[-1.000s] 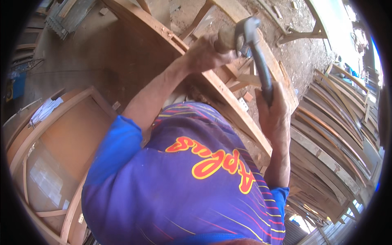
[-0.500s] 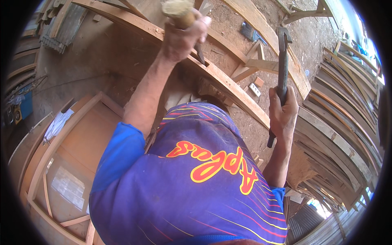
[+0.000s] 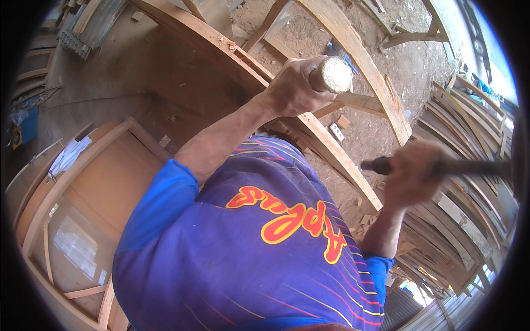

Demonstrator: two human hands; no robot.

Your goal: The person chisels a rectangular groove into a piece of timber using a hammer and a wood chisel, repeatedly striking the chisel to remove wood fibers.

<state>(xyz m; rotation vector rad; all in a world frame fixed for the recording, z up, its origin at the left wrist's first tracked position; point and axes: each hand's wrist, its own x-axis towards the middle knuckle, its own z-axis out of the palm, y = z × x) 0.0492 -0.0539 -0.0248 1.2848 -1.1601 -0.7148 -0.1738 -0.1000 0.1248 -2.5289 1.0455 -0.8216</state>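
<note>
My left hand point(image 3: 295, 91) is closed round the wooden handle of a chisel point(image 3: 334, 75), whose pale, battered end faces up. Below it runs a long wooden beam point(image 3: 331, 140); the hand hides the blade and where it meets the wood. A narrow slot point(image 3: 251, 65) shows in the beam to the left of this hand. To the right, my right hand point(image 3: 417, 172), blurred by motion, grips the dark handle of a hammer point(image 3: 469, 168). The handle lies nearly level, and the hammer's head is lost in the dark right rim.
A curved plank point(image 3: 367, 60) lies beyond the beam. Near it on the ground are a white power socket strip point(image 3: 336, 131) and a reddish block point(image 3: 343, 121). Stacked boards point(image 3: 469, 127) fill the right side. At left stands a framed wooden panel point(image 3: 83, 193) with a white cloth point(image 3: 70, 156).
My left hand has moved right along the beam with the chisel, its handle end now tipped right. My right hand has swung the hammer from upright to nearly level, its head end going right.
</note>
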